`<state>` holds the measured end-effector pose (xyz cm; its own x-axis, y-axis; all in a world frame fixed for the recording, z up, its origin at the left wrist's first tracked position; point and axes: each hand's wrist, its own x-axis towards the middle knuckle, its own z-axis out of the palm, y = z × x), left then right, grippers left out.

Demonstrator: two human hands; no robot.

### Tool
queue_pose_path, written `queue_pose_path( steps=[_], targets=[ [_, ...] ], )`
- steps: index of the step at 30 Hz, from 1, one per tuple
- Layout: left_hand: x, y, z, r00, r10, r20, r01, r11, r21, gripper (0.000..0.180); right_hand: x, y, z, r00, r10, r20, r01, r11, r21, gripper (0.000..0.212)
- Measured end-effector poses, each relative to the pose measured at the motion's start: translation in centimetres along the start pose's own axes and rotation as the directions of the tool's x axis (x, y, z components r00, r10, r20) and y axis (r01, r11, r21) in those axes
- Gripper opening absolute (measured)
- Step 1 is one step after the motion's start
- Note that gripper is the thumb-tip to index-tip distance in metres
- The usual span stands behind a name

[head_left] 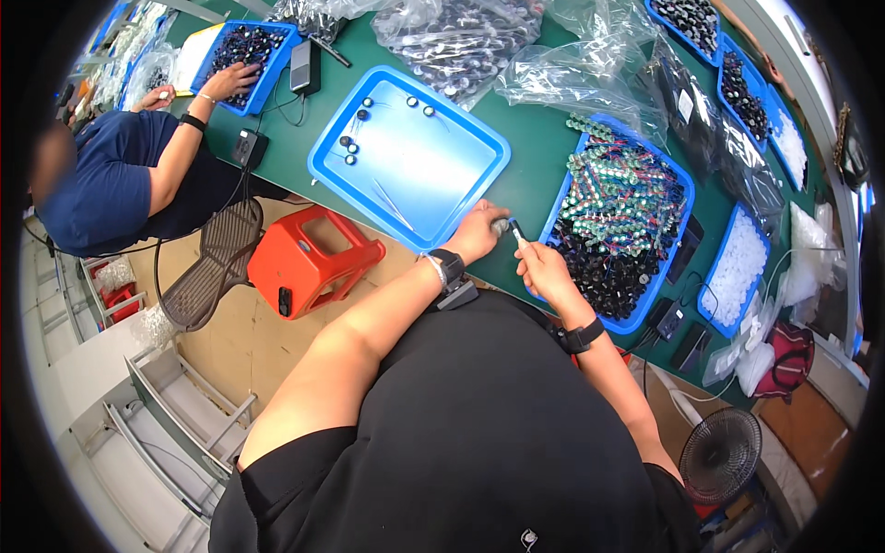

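My left hand point(477, 232) is closed at the table's front edge, its fingertips pinching a small round part point(499, 227). Just to the right, my right hand point(546, 269) grips a slim white stick-like piece point(522, 241) with a dark blue end, which points at the round part. Whether the two pieces touch is too small to tell. Left of my hands lies a shallow blue tray point(442, 166) holding several small black-and-white round parts point(362, 114) with thin wires and a pair of tweezers point(394, 205). On the right, a blue bin point(682, 175) is heaped with green circuit pieces point(608, 189) and black round parts point(604, 284).
Clear plastic bags point(461, 41) of parts lie at the back of the green table point(323, 147). A bin of white pieces point(737, 263) stands far right. A co-worker point(124, 175) reaches into another blue bin at left. A red stool point(309, 253) and a fan point(721, 453) are below.
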<state>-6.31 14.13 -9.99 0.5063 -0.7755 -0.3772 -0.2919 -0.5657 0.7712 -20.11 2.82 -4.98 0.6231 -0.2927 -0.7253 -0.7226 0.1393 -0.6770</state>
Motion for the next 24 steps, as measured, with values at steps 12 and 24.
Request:
queue_pose_path(
  steps=[12, 24],
  targets=[
    [-0.6, -0.2, -0.2, 0.999, 0.024, -0.032, -0.024, 0.999, -0.025, 0.047, 0.9, -1.0, 0.8, 0.961, -0.246, -0.125, 0.115, 0.769, -0.629, 0.045],
    [0.0, -0.5, 0.1, 0.992, 0.115, -0.057, -0.115, 0.993, 0.007, 0.039, 2.2, -2.9, 1.4, 0.995, -0.078, -0.067, 0.001, 0.659, -0.752, 0.045]
  ],
)
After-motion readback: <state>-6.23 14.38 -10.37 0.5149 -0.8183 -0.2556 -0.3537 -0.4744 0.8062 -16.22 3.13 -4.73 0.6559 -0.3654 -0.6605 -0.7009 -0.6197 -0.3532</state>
